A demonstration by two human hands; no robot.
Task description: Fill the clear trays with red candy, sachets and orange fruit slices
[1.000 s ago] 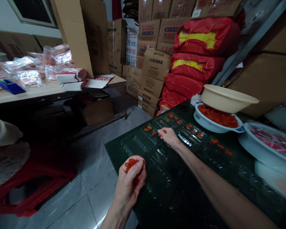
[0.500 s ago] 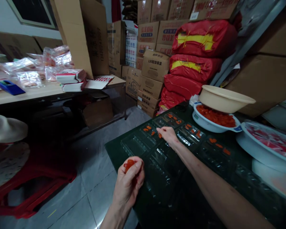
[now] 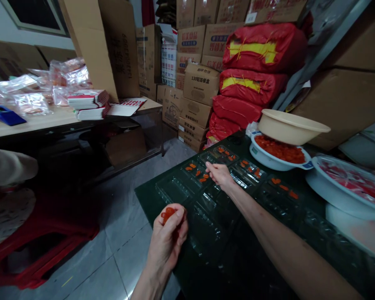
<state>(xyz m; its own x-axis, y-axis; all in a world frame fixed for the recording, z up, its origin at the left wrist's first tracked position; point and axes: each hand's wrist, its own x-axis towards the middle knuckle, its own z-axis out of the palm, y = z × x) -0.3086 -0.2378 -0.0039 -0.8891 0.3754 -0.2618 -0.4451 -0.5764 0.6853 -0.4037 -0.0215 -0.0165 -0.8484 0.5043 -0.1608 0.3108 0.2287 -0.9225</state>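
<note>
My left hand [image 3: 168, 237] is curled round several small orange-red pieces [image 3: 168, 213] and hovers over the near left corner of the dark green table [image 3: 150, 196]. My right hand [image 3: 218, 173] reaches out over clear plastic compartment trays [image 3: 203, 204], fingers pinched just above a tray cell that holds orange pieces [image 3: 197, 173]. What the pinch holds is too small to make out. Further trays [image 3: 250, 170] to the right carry a few orange pieces each.
A white bowl of red-orange pieces [image 3: 278, 154] sits at the table's back with a cream basin [image 3: 292, 127] on it, and a larger white basin [image 3: 346, 187] to the right. Red sacks [image 3: 253, 83] and cardboard boxes [image 3: 200, 83] stand behind. A red stool [image 3: 43, 246] is on the floor left.
My right hand shifted slightly over the tray; an orange piece now lies in the cell by its fingertips. My left hand keeps its handful, almost still.
</note>
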